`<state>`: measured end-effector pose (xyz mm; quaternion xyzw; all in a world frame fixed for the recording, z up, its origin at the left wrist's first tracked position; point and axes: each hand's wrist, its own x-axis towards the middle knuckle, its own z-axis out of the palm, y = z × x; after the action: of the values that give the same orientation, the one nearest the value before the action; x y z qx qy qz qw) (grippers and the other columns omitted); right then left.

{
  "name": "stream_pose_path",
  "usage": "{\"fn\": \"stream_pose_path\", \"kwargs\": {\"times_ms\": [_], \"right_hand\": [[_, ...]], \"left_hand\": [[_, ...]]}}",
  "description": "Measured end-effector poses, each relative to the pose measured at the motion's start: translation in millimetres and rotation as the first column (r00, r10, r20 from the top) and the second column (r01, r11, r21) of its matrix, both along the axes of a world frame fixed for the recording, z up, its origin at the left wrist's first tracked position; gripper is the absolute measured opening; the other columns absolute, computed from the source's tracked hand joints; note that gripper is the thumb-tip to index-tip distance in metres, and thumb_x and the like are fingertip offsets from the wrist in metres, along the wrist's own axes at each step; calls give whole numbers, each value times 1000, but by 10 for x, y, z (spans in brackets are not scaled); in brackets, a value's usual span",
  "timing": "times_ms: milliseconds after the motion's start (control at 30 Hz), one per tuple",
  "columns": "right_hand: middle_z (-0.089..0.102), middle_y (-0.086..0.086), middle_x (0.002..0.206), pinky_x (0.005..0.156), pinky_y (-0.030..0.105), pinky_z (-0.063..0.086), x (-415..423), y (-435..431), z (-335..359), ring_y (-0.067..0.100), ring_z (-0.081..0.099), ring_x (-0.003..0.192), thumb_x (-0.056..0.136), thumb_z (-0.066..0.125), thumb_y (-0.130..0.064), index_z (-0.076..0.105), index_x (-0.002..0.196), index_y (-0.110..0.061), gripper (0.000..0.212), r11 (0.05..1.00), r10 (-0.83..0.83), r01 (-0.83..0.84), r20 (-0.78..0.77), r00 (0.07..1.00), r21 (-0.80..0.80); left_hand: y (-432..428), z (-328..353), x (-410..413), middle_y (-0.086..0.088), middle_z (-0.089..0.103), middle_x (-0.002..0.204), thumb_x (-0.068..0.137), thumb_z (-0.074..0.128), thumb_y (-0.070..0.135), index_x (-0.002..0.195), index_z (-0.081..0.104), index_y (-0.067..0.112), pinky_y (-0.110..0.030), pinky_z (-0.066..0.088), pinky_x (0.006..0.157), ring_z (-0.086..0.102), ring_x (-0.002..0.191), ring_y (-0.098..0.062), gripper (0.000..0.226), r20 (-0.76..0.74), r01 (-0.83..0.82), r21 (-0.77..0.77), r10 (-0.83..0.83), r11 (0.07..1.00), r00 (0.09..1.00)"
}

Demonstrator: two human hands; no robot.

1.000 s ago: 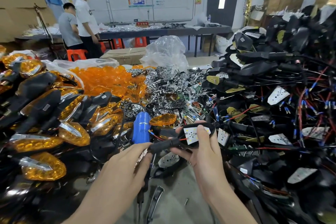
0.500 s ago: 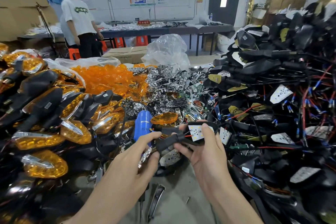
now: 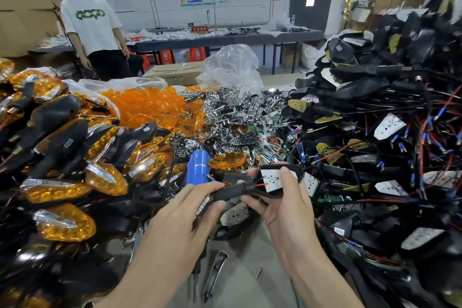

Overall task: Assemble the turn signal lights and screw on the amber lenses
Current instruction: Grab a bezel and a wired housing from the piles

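Between both hands is a black turn signal housing [image 3: 235, 191] with a white LED board [image 3: 271, 179] inside its open face. My left hand [image 3: 185, 217] pinches the housing's black stalk with thumb and forefinger. Around the head of the housing curls my right hand [image 3: 282, 207], its forefinger pressing on the LED board. A loose amber lens [image 3: 227, 160] lies just behind the housing, beside a blue electric screwdriver [image 3: 197, 167] standing among the parts.
Finished amber-lensed signals [image 3: 62, 182] pile up at left. Behind them lie loose amber lenses [image 3: 150, 105] and chrome reflectors [image 3: 232, 117]. Wired black housings [image 3: 387, 132] are heaped at right. A chrome trim strip [image 3: 215, 272] lies on the grey table. A person [image 3: 92, 32] stands back left.
My hands and the housing stay nearly where they were, and my left fingers have slid along the stalk. The standing person at the back has turned to face this way.
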<state>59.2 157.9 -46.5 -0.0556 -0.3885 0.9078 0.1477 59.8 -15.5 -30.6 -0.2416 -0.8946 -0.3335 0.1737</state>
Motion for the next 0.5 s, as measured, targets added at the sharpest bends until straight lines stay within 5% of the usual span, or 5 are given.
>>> {"fn": "stream_pose_path", "kwargs": {"times_ms": [100, 367, 500], "right_hand": [[75, 18, 93, 62, 34, 61, 5, 6, -4, 34, 75, 84, 109, 38, -26, 47, 134, -4, 33, 1000, 6, -6, 1, 1000, 4], [75, 17, 93, 62, 34, 61, 10, -28, -22, 31, 75, 83, 109, 39, -25, 48, 131, -10, 28, 1000, 17, -17, 1, 1000, -18], [75, 17, 93, 62, 34, 61, -9, 1, -23, 35, 75, 85, 109, 38, -26, 49, 128, -8, 28, 1000, 7, -7, -3, 1000, -13]], "left_hand": [[21, 35, 0, 20, 58, 104, 88, 42, 59, 116, 47, 51, -34, 54, 65, 62, 79, -7, 29, -16, -15, -22, 14, 1000, 1000], [68, 28, 19, 19, 51, 103, 87, 67, 20, 106, 50, 48, -34, 52, 53, 60, 71, -9, 38, -70, -63, 3, 63, 998, 996], [71, 47, -4, 23, 51, 105, 88, 56, 41, 109, 51, 48, -30, 52, 58, 60, 82, -2, 23, -50, -25, 31, 27, 999, 998]]}}
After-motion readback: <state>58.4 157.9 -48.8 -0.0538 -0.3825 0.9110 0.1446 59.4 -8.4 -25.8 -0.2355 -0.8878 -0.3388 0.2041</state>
